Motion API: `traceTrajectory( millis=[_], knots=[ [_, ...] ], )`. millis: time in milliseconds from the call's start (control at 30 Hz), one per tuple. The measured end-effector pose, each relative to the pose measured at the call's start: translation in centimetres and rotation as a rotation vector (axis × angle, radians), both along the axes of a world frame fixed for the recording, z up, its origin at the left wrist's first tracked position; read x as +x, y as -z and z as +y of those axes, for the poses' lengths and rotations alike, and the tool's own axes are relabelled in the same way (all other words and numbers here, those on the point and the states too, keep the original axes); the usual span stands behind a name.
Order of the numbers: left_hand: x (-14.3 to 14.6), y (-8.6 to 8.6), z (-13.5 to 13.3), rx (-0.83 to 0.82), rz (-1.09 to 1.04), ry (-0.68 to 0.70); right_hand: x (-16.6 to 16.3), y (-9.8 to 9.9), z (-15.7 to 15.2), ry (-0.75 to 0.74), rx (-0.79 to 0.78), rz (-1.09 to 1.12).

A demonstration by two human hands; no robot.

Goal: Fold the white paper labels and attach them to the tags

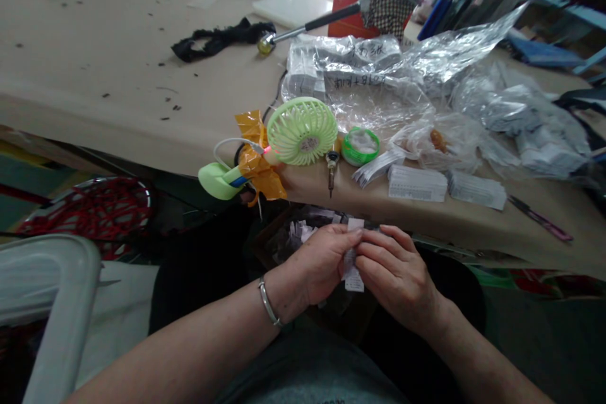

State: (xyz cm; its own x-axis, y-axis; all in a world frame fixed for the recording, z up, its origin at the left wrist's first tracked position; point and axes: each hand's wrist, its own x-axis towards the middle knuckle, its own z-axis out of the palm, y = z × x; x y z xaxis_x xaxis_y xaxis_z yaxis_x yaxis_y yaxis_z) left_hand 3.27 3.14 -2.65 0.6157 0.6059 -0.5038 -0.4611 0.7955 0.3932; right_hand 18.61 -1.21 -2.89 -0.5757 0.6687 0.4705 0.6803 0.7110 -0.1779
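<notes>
Pinching white paper label [353,278] with left hand [324,260] and right hand [398,274], fingertips closed.
Long axis near-to-far, midway between (neither nearer).

Fan [302,130] on worktop [95,63] edge. Right of fan: tape roll [360,146], then label stacks [417,183]. Behind fan: plastic bags [364,72]. Before fan: paper strip [354,281] between left hand [326,262] and right hand [398,278].

White paper label [353,265] (upright, pinched)

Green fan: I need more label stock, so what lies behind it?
Behind the fan lie clear bags of white bundles, and a dark cable curves back beside it. The fan's head hides the nearest bag's front edge.
</notes>
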Motion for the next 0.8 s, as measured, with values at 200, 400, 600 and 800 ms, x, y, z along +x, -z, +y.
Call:
traceTrajectory(
  millis=[200,400,600,800],
  knots=[
    [-0.4,-1.1,-0.1,0.018,0.119,0.063,0.2,-0.3,0.6,0.206,-0.246,0.44],
    [-0.6,-1.2,-0.8,0.113,0.135,0.156,-0.6,0.2,2.6,0.362,-0.933,0.947],
    [-1.2,-0.1,-0.9,0.149,0.059,0.221,-1.8,0.8,2.5,0.379,-1.119,1.142],
    [-2.0,-0.3,-0.9,0.115,0.067,0.234,-2.0,1.0,2.4,0.33,-1.088,1.171]
  ],
)
